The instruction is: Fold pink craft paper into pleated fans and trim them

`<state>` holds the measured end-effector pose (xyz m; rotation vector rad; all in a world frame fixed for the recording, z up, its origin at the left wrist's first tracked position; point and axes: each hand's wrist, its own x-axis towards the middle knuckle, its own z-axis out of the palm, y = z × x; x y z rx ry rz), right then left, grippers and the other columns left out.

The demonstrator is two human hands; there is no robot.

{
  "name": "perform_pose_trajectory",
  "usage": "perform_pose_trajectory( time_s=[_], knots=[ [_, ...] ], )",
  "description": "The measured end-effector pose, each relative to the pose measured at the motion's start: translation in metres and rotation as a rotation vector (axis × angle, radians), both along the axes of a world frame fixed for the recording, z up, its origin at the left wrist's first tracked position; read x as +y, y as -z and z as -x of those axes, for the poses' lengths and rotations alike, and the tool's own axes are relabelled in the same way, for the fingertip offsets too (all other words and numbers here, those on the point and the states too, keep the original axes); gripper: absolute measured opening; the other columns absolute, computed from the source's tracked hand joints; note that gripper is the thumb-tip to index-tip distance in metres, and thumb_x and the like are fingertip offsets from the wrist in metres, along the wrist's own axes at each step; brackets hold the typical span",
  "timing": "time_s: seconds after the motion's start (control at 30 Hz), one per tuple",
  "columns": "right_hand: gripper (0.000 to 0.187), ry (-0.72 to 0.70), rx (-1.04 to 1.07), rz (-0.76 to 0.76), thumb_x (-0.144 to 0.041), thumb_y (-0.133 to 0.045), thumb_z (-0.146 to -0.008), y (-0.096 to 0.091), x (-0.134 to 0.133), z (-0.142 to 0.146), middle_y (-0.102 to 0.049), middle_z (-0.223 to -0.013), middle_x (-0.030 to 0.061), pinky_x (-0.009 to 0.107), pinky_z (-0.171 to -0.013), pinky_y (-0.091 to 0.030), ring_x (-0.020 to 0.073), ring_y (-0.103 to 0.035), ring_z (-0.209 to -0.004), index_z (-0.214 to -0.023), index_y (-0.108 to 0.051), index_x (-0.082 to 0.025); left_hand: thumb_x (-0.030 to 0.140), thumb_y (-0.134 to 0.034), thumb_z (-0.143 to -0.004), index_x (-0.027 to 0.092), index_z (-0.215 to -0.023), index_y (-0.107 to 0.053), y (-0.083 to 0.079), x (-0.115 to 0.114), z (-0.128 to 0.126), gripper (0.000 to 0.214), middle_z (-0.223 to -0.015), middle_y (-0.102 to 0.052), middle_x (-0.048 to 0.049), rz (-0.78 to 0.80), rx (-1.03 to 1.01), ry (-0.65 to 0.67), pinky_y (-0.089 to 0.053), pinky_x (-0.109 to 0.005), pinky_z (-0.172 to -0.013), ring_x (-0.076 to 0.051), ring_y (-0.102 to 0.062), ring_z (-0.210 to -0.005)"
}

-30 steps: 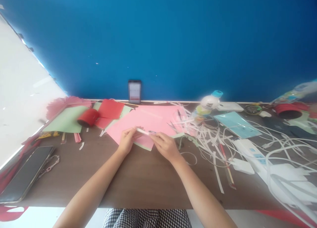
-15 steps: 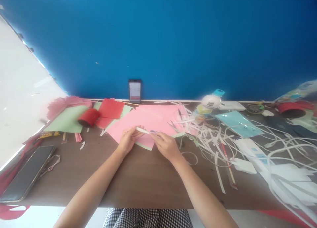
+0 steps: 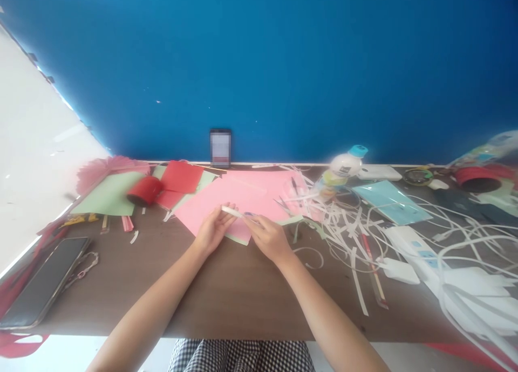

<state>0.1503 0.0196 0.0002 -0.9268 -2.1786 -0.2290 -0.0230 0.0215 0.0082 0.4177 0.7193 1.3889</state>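
Observation:
Both my hands meet over a pink paper sheet [image 3: 243, 197] on the brown table [image 3: 226, 291]. My left hand [image 3: 212, 229] pinches one end of a thin white paper strip [image 3: 231, 211]. My right hand [image 3: 267, 236] pinches the other end, where a small blue mark shows by the fingertips. Under the hands lies a pale green sheet edge [image 3: 238, 237]. Scissors [image 3: 283, 204] rest on the pink sheet just right of my right hand.
A red tape roll [image 3: 143, 191], red and green papers [image 3: 109, 194] lie at the left, a phone [image 3: 42, 283] near the left edge. Another phone [image 3: 220, 147] leans on the blue wall. At the right: a bottle [image 3: 342, 170], white paper strips [image 3: 352, 221], a power strip [image 3: 413, 248], a light blue sheet [image 3: 388, 202].
My left hand has shifted slightly right and up with the strip's end. My right hand has barely moved.

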Motion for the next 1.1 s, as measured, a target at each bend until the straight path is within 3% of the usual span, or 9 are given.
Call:
perform_pose_trajectory(
  time_s=[0.1,0.2,0.57,0.77,1.1],
  knots=[
    [0.032,0.015,0.014,-0.009,-0.009,-0.048,-0.083,0.003,0.001,0.001,-0.066,-0.093,0.0067,0.025,-0.074,-0.053,0.0158,-0.062,-0.089,-0.108,-0.061,-0.023,0.04,-0.055,-0.079,0.014,-0.095,-0.062,0.001,-0.004,-0.007,0.031,-0.112,-0.06,-0.012,-0.007,-0.047,0.042,-0.038,-0.038,-0.1,-0.024,-0.051,-0.113],
    [0.033,0.015,0.017,-0.024,-0.009,-0.048,-0.083,0.004,0.001,0.002,-0.066,-0.093,0.0065,0.025,-0.074,-0.053,0.0159,-0.062,-0.09,-0.11,-0.059,-0.023,0.035,-0.061,-0.076,0.014,-0.1,-0.062,0.002,-0.008,-0.013,0.033,-0.118,-0.057,-0.0117,-0.036,-0.016,0.108,-0.035,-0.037,-0.102,-0.024,-0.047,-0.116],
    [0.023,-0.074,0.092,0.04,-0.017,-0.048,-0.084,-0.002,0.0,0.002,-0.065,-0.076,0.0036,0.021,-0.063,-0.049,0.0115,-0.06,-0.072,-0.101,-0.064,-0.022,0.029,-0.06,-0.077,0.012,-0.094,-0.061,0.005,0.003,0.001,0.024,-0.101,-0.065,-0.0122,0.001,0.042,-0.01,-0.04,-0.039,-0.096,-0.024,-0.057,-0.104],
    [0.024,-0.063,0.017,0.023,-0.016,-0.047,-0.085,-0.006,0.002,-0.005,-0.063,-0.073,0.0034,0.022,-0.058,-0.047,0.0111,-0.057,-0.065,-0.1,-0.065,-0.023,0.03,-0.059,-0.077,0.012,-0.096,-0.06,0.002,0.005,0.006,0.026,-0.092,-0.067,-0.0125,-0.008,0.057,-0.002,-0.041,-0.042,-0.095,-0.025,-0.06,-0.099],
    [0.029,-0.042,-0.009,0.039,-0.014,-0.046,-0.085,-0.008,0.004,-0.011,-0.065,-0.087,0.0066,0.024,-0.069,-0.051,0.0139,-0.061,-0.08,-0.107,-0.061,-0.023,0.033,-0.06,-0.076,0.011,-0.097,-0.059,-0.002,0.005,0.009,0.03,-0.09,-0.068,-0.0147,-0.043,0.103,0.033,-0.041,-0.045,-0.093,-0.027,-0.061,-0.095]
  ],
)
